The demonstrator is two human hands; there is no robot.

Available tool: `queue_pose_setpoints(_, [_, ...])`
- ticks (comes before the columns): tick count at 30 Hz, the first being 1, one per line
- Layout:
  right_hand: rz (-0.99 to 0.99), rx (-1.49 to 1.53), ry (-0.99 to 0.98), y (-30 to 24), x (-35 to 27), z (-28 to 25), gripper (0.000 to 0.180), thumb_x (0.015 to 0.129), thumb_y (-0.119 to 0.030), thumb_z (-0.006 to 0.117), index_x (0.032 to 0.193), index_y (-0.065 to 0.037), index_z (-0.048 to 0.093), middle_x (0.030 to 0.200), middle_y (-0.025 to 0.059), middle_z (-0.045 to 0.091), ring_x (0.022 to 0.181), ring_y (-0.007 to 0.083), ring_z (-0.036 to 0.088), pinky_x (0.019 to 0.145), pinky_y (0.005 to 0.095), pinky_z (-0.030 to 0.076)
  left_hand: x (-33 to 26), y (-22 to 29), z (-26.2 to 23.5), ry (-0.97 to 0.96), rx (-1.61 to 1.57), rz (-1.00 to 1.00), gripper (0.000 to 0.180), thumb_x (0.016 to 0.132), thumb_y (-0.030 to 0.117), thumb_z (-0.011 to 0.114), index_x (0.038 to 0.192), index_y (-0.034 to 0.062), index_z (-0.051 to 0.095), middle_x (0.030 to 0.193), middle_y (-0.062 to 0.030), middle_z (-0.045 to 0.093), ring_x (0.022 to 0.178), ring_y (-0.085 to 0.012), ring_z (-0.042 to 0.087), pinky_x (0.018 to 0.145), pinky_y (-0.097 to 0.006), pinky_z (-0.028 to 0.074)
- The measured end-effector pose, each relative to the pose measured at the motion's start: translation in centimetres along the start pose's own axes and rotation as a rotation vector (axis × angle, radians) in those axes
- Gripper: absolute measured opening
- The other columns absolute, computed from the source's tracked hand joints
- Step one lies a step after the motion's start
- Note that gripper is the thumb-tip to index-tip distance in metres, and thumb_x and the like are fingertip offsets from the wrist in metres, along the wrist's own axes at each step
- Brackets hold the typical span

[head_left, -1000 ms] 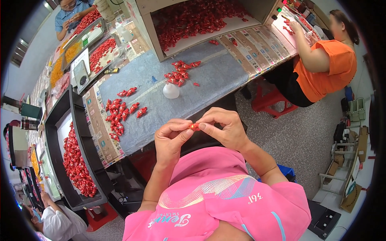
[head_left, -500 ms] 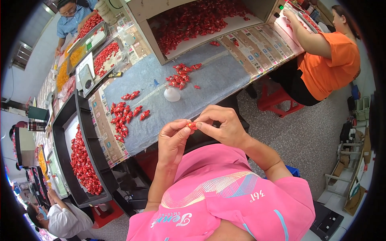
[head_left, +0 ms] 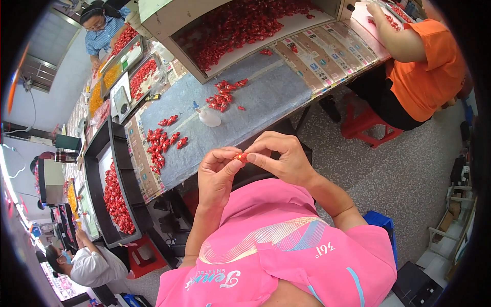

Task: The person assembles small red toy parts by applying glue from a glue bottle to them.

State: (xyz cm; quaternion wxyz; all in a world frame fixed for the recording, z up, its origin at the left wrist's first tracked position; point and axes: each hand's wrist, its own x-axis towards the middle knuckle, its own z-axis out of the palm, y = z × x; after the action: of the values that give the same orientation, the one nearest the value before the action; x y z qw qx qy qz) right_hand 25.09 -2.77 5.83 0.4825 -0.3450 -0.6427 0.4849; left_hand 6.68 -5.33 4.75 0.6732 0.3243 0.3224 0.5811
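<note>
- While both hands stay raised, left hand (head_left: 215,176) and right hand (head_left: 281,156) each keep a fingertip grip pinching one red wrapped sweet (head_left: 241,156).
- Nothing has moved to the counter (head_left: 266,97); wrapping looks unfinished.

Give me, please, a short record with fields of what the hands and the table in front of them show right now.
left hand: pinches one end of a small red wrapped piece
right hand: pinches its other end
table: blue-grey cover, loose clusters of red pieces, small white dish
black tray: left of table, heaped with red pieces
co-worker: orange sleeve, seated at right
</note>
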Motion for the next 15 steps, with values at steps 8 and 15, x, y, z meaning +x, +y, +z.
queue_pose_setpoints(8, [-0.185,0.022,0.126,0.6,-1.0,-1.9,0.007,0.077,-0.001,0.07,0.082,-0.001,0.067,0.077,0.0076,0.063,0.067,0.0141,0.059,0.059,0.0242,0.046,0.3,-0.4,2.6,0.011,0.122,-0.036,0.016,0.081,-0.008,0.065,0.095,-0.0017,0.062,0.101,-0.0149,0.064,0.088,-0.0195,0.064,0.079,-0.029,0.054])
queue_pose_setpoints(15, [-0.207,0.058,0.149,1.8,-0.8,-3.6,0.005,0.075,0.002,0.068,0.079,0.0,0.066,0.073,0.0075,0.062,0.066,0.0151,0.059,0.055,0.0252,0.046,1.6,-1.4,3.7,0.061,0.137,-0.081,0.016,0.081,-0.006,0.066,0.096,-0.0011,0.063,0.099,-0.0145,0.065,0.088,-0.0208,0.065,0.079,-0.03,0.055])
